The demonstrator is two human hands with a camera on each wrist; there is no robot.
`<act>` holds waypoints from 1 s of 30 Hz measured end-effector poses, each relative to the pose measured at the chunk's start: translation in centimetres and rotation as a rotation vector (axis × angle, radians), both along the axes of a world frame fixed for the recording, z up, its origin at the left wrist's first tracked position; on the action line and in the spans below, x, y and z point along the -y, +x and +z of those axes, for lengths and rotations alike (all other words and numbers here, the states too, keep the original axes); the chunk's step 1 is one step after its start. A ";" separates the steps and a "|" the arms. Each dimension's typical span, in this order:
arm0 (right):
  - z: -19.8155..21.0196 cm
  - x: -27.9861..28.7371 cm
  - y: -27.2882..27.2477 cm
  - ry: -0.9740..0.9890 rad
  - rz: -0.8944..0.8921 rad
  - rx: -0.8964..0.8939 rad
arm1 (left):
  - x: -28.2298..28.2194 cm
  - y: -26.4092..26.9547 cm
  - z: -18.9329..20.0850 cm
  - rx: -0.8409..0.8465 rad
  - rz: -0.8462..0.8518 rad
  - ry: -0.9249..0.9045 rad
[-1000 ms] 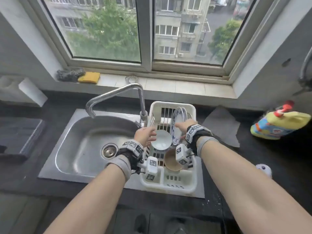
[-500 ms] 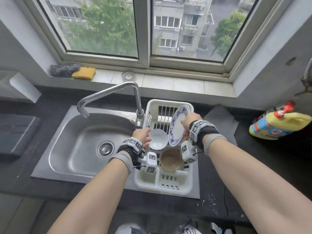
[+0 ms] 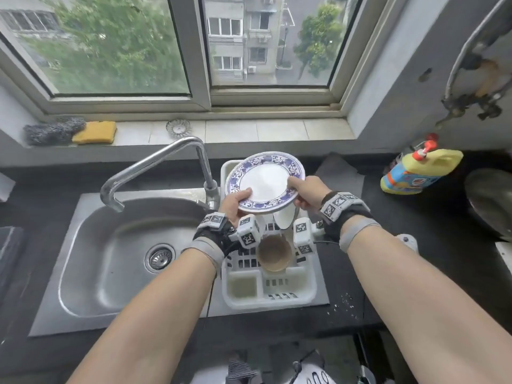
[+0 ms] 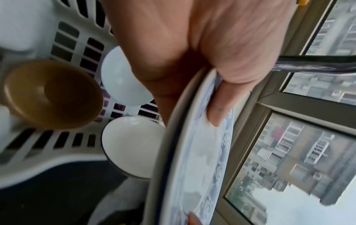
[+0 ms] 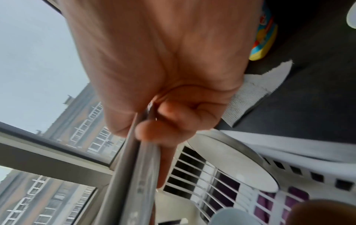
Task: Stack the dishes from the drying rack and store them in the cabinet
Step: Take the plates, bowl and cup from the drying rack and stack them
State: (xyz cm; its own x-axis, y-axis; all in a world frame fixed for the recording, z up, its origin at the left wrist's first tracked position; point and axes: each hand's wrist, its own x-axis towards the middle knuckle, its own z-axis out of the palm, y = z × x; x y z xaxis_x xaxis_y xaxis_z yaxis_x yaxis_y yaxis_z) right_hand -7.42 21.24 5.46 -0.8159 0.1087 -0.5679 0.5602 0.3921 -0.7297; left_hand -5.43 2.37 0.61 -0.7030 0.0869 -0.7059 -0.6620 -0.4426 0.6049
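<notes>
Both forearms are bare from the near edge of the head view up to the wrists. Each wrist wears a grey band (image 3: 208, 248) with a black strap (image 3: 349, 217) just beyond it. On top of each strap sits a row of white tiles printed with black square patterns (image 3: 338, 203). A small white box camera (image 3: 247, 231) with the same black patterns on its faces sticks out from the inner side of each wrist, and a thin dark cable (image 3: 211, 289) hangs from the left one. The left hand (image 3: 235, 204) and the right hand (image 3: 307, 191) are uncovered.
</notes>
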 end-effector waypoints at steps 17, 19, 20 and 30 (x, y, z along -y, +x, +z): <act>-9.6 2.8 -1.3 0.537 -0.015 0.179 | 5.4 3.7 -3.9 0.141 0.355 -0.213; -8.9 2.0 -1.7 0.577 -0.036 0.174 | 5.4 3.9 -3.7 0.148 0.360 -0.223; -8.1 1.7 -1.8 0.560 -0.050 0.153 | 5.4 3.8 -3.6 0.146 0.348 -0.234; 0.1 -2.1 -2.1 0.458 -0.248 -0.156 | 5.6 -1.8 -14.2 0.137 0.114 -0.459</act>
